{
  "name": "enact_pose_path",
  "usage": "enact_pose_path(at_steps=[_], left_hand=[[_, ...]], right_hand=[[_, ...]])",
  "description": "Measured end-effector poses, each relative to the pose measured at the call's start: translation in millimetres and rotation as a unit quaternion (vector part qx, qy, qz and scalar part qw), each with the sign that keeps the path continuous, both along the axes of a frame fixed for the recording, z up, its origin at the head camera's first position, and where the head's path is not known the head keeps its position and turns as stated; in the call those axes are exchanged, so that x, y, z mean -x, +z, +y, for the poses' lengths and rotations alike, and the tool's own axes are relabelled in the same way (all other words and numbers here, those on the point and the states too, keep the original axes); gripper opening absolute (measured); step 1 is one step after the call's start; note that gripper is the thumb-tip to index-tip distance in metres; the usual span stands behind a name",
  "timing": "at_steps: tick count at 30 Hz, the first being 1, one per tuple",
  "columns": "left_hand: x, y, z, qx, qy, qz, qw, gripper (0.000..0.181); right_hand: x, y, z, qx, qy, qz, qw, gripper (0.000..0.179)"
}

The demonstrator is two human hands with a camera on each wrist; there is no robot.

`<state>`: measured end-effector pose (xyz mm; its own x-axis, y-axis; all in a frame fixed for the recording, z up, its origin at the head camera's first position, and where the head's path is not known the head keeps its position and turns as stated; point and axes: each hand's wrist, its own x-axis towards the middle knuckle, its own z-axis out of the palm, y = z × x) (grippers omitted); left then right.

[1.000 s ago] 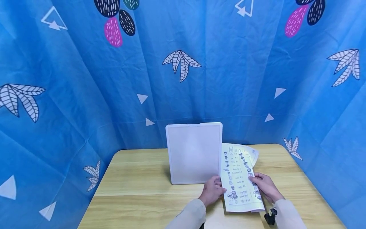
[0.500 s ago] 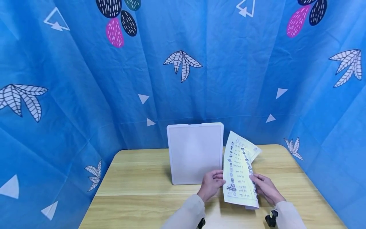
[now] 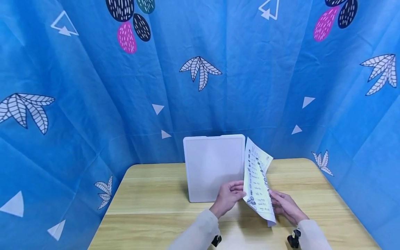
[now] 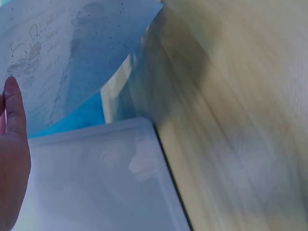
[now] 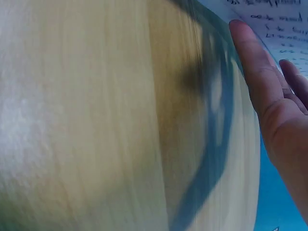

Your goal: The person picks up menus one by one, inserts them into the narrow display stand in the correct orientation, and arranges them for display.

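Note:
A paper menu sheet point(image 3: 257, 184), handwritten with small drawings down its sides, stands tilted and curved above the table, its lower corner curling. My left hand point(image 3: 228, 197) pinches its left edge in the head view; part of that hand point(image 4: 15, 149) shows in the left wrist view, near the paper point(image 4: 86, 53). On the opposite edge, my right hand point(image 3: 286, 207) grips the sheet between thumb and fingers. The right wrist view has the right hand point(image 5: 276, 106) at the paper's border point(image 5: 288, 29). Fingers behind the sheet are hidden.
Just left of the sheet, a white rectangular board point(image 3: 214, 166) lies on the wooden table point(image 3: 147, 205), close to my left hand. A blue patterned curtain point(image 3: 250, 86) surrounds the table's back and sides.
The menu sheet has lifted, turned more on edge and shifted left towards the white board. Both hands moved slightly left with it, and its lower end has risen and curled.

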<state>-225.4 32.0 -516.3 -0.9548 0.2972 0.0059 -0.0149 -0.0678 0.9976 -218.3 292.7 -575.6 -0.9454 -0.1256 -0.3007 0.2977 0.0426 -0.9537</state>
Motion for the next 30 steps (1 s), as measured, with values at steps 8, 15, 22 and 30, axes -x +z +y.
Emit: enact_pose_path(at_steps=[8, 15, 22, 30], left_hand=[[3.5, 8.6, -19.9, 0.014, -0.02, 0.034, 0.9991, 0.039], [4.9, 12.7, -30.8, 0.029, -0.016, 0.044, 0.9985, 0.039], [8.6, 20.1, -41.2, 0.037, -0.008, 0.068, 0.997, 0.04], [13.4, 27.5, -51.3, 0.033, -0.008, 0.069, 0.997, 0.037]], right_hand=[[5.0, 4.8, 0, 0.013, 0.001, 0.019, 0.9997, 0.072], [8.5, 8.1, 0, 0.022, -0.03, 0.035, 0.9987, 0.07], [10.7, 12.7, 3, 0.036, -0.06, 0.057, 0.9959, 0.063], [11.5, 19.4, 5, 0.033, -0.086, 0.073, 0.993, 0.024]])
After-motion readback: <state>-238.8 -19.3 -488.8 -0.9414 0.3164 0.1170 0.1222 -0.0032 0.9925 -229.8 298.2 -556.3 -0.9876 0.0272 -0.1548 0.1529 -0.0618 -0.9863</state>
